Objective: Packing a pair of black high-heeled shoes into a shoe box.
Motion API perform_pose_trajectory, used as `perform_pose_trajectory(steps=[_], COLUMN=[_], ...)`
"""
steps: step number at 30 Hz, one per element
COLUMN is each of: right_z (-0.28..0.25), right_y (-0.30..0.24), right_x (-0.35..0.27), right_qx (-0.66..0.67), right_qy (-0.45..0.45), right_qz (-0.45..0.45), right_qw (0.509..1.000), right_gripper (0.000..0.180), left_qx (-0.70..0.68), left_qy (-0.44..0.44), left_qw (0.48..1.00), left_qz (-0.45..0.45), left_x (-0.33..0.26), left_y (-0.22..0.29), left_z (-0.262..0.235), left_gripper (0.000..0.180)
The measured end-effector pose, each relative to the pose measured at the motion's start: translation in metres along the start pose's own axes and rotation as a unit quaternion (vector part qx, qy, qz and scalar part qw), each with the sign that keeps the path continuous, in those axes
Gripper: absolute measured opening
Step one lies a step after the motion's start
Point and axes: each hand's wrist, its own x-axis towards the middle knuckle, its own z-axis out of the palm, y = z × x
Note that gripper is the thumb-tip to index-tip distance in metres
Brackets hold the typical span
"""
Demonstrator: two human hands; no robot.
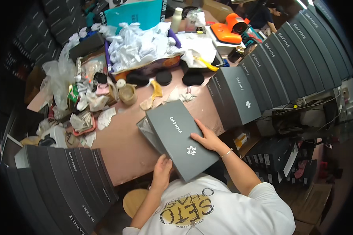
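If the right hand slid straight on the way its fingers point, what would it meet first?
The right hand lies flat on the grey box lid, fingers pointing up-left. It would probably cross the lid first, then meet the crumpled paper scraps beyond; depth is unclear.

Both hands are holding a dark grey lidded box [179, 143] over the near edge of the pink table [125, 141]. Left hand [162, 169] is gripping its near corner from below; right hand [208, 139] is lying flat on the lid. Matching grey boxes [286, 55] are standing in a row at right, another stack [66, 184] at lower left.
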Motion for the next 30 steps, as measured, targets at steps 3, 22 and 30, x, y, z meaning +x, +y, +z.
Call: perform_pose_trajectory(steps=[3, 22, 30], right_z=[0.010, -0.241, -0.118], right_y=[0.047, -0.016, -0.192], right_x=[0.027, -0.038, -0.024], right_qx=[0.001, 0.010, -0.203], right_qy=[-0.047, 0.124, 0.099], right_qz=[0.003, 0.093, -0.379], right_qw=[0.999, 0.988, 0.898], right_gripper=[0.071, 0.058, 0.050], left_qx=[0.385, 0.227, 0.403], left_qy=[0.162, -0.308, -0.331], left_qw=[0.903, 0.924, 0.849], left_qz=[0.096, -0.004, 0.088], left_x=[0.021, 0.081, -0.002], left_y=[-0.007, 0.022, 0.088], left_z=[-0.020, 0.176, 0.144], left_gripper=[0.064, 0.075, 0.036])
